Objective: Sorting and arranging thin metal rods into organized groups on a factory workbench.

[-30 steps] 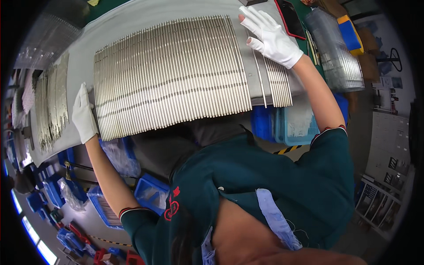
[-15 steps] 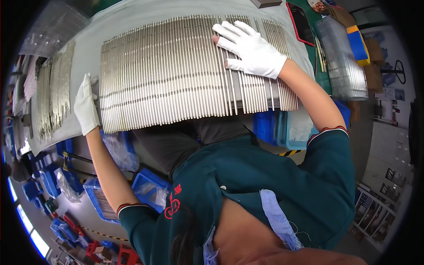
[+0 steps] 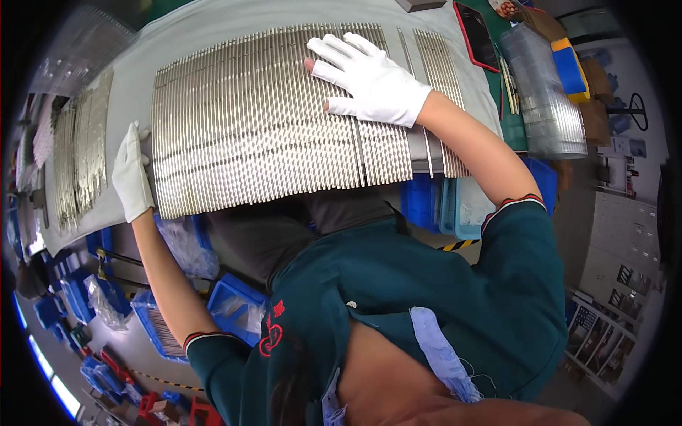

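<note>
A wide row of thin silvery metal rods (image 3: 249, 135) lies side by side on the grey-white cloth (image 3: 131, 92). My right hand (image 3: 373, 82), in a white glove with bare thumb and fingertip showing, rests flat on the rods near the row's right end, its fingers spread. Against the row's left edge stands my left hand (image 3: 133, 170), also white-gloved, on its side with the fingers extended. To the right of the main row, a single rod (image 3: 429, 157) lies apart, and beyond it is a smaller group of rods (image 3: 442, 67), partly behind my right forearm.
More metal pieces (image 3: 84, 149) lie at the far left of the cloth. A red-edged phone (image 3: 476, 35) and clear plastic trays (image 3: 543, 92) are at the right, with a blue and yellow object (image 3: 570, 67) on top. Blue bins (image 3: 238, 305) stand below the table.
My right hand has moved left along the rods, and the loose rods under it now lie against the main row. The gap to the right-hand group is wider. My left hand keeps to the left edge.
</note>
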The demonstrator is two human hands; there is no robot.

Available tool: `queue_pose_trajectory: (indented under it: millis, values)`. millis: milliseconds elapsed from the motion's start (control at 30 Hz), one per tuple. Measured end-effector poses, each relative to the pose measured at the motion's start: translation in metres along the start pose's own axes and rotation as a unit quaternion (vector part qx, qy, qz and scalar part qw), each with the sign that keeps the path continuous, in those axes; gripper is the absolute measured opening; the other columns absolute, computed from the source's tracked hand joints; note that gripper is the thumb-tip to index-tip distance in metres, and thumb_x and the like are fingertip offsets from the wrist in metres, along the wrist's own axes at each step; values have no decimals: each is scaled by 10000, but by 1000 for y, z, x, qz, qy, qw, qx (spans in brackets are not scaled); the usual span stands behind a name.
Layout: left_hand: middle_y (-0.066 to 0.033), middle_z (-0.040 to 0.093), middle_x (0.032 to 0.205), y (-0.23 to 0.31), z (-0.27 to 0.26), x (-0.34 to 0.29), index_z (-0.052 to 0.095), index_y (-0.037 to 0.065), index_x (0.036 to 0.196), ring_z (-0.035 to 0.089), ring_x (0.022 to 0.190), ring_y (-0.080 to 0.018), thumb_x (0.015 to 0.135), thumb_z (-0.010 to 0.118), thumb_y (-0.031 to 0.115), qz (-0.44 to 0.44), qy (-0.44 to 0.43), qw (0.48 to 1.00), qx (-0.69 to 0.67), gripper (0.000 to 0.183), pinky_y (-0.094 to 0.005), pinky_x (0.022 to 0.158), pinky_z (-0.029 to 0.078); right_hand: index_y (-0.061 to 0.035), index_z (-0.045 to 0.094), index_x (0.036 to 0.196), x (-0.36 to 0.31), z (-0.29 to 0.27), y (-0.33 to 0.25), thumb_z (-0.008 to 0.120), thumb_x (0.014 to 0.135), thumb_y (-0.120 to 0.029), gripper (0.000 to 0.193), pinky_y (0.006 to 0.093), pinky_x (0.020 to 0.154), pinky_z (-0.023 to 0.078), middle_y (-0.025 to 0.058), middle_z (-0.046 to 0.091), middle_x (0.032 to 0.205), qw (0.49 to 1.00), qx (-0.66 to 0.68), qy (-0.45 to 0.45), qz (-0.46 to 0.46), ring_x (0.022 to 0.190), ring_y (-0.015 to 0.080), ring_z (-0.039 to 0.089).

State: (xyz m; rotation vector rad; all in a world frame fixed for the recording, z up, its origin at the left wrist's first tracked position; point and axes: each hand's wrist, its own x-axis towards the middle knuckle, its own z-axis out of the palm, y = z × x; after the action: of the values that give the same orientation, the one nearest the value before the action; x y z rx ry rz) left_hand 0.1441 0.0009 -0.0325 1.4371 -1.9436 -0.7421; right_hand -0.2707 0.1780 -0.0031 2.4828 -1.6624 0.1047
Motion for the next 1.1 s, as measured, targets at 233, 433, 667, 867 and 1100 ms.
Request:
queue_pose_trajectory:
  millis: [233,433,667,867,1100]
  values:
    - [24,714,1187,6,-1,-3,550,140,1475,481,714,-96,1052,456,161,7,-12,999,31,434,-208,747,469,-50,497,1444,-26,-2,19,524,985,-453,611,470,1223,242,213,395,1565,1000,-3,17,17,1461,353,366]
    - [48,707,1213,-3,0,-1,552,205,1478,512,706,-76,1024,476,121,103,-19,985,135,468,-191,742,487,-94,402,1535,-56,-15,46,585,964,-392,669,454,1213,262,188,340,1601,996,53,18,72,1456,360,360]
    - [15,758,1053,24,3,-2,692,106,1314,425,619,-42,1028,543,322,-77,16,993,-91,388,-187,597,393,-24,435,1485,39,1,-1,539,991,-420,641,451,1183,293,219,368,1569,986,90,88,-110,1403,377,401]
    - [-3,765,1017,27,3,-8,726,89,1258,400,617,-43,1019,566,401,-73,42,987,-138,424,-193,590,358,-66,416,1527,72,9,-38,537,986,-417,656,457,1236,225,198,335,1610,991,61,47,-109,1490,327,325]
    - [-4,759,1095,15,4,-6,676,104,1340,431,662,-61,1038,514,334,-34,25,997,-57,413,-199,641,399,-101,394,1554,27,1,-7,544,988,-421,667,467,1258,169,157,304,1641,997,48,-18,-63,1516,312,290]
